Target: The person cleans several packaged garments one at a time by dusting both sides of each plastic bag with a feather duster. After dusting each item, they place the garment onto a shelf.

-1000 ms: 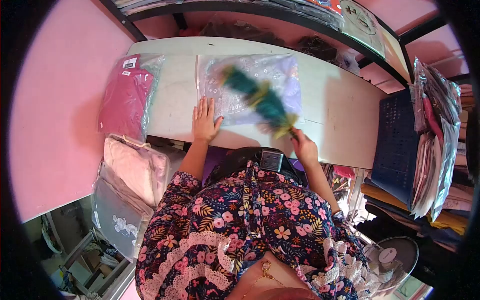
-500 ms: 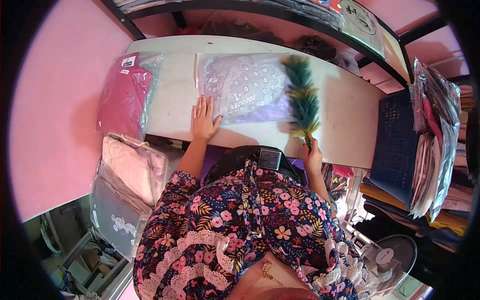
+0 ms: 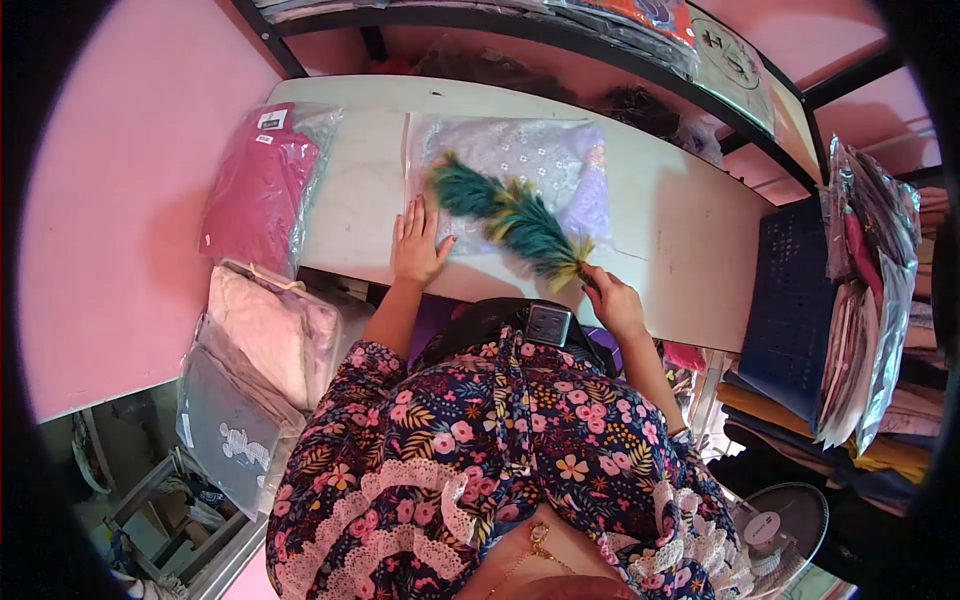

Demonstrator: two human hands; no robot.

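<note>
A clear plastic bag with a pale lilac embroidered garment (image 3: pixel 540 160) lies flat on the white table (image 3: pixel 680 240). My left hand (image 3: pixel 417 243) rests flat, fingers spread, on the bag's near left corner. My right hand (image 3: pixel 610 300) grips the handle of a teal and yellow feather duster (image 3: pixel 505 215). The duster lies slanted across the bag, its tip pointing up and to the left.
A bagged pink garment (image 3: pixel 260 185) lies on the table's left end. More bagged clothes (image 3: pixel 265 335) are stacked below it on the left. A dark blue crate (image 3: pixel 790 290) and hanging bagged garments (image 3: pixel 870 280) stand on the right. Shelves run above; a fan (image 3: pixel 780 520) sits low right.
The duster swept from the bag's right edge, where it stood nearly upright, leftward across the bag. My left hand stayed on the bag's corner.
</note>
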